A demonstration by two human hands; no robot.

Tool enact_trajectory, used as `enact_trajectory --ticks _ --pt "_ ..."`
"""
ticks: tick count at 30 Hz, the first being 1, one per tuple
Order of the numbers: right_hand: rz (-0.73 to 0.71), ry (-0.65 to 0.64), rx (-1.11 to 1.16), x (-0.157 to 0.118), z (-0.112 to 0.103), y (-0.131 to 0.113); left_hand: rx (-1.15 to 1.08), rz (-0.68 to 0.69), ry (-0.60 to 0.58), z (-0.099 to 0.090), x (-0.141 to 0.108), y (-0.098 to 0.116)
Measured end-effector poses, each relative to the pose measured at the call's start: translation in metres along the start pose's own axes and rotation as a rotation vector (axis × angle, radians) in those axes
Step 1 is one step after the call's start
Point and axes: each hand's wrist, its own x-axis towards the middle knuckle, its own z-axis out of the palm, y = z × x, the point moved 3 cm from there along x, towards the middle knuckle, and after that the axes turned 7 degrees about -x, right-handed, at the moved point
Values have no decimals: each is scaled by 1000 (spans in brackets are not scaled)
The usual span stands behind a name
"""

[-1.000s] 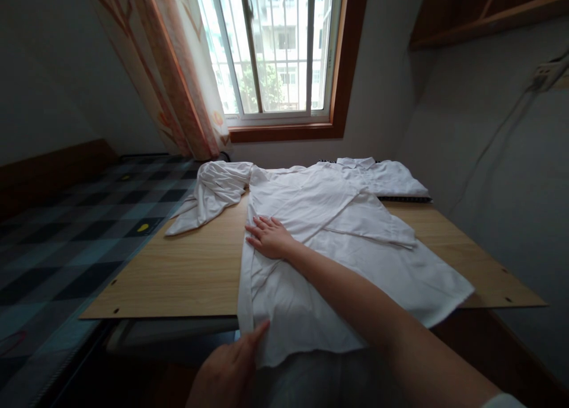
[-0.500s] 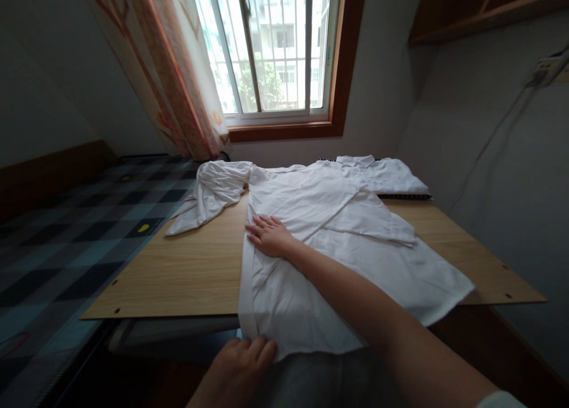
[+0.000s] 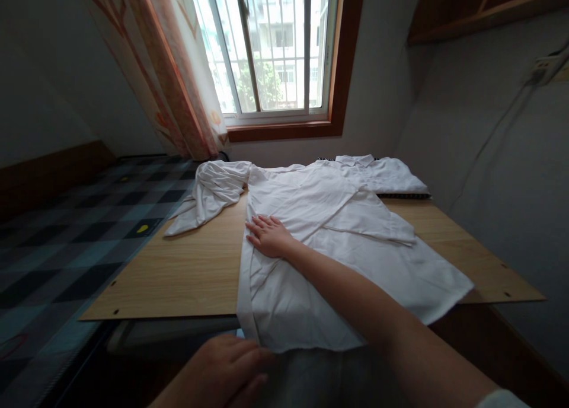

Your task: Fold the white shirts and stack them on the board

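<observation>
A white shirt (image 3: 311, 200) lies spread on a wooden board, one side folded inward and its near hem hanging over the front edge. One sleeve (image 3: 217, 185) reaches out to the left in loose wrinkles; the other lies folded across the body. My right hand (image 3: 269, 236) rests flat on the shirt's left fold, fingers spread, with its forearm crossing the cloth. Low in front of the board, my left hand (image 3: 222, 366) is beside the hem's left corner, fingers loosely stretched and thumb apart. Nothing shows in its grasp.
The wooden board (image 3: 191, 277) carries the shirt. A folded white shirt (image 3: 377, 174) lies at the back right on something dark. A checked bed (image 3: 89, 236) is on the left. Beyond are a window (image 3: 275, 52) and a patterned curtain (image 3: 155, 58); a shelf (image 3: 484, 16) hangs upper right.
My left hand has let go of the shirt's hem and moved slightly down and left, its fingers loosening. My right hand stays flat on the same spot.
</observation>
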Motion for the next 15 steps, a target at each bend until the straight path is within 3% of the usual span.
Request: enact_trajectory --ticks 4,7,10,15 --pt "-4 -1 14 1 0 0 50 -171 423 -48 15 -38" --pt "-3 18 25 2 2 2 174 -230 587 -62 35 -65" --pt "3 40 38 3 3 3 281 -204 604 -54 52 -84" --pt "3 71 43 3 5 4 337 -107 464 -24 57 -101"
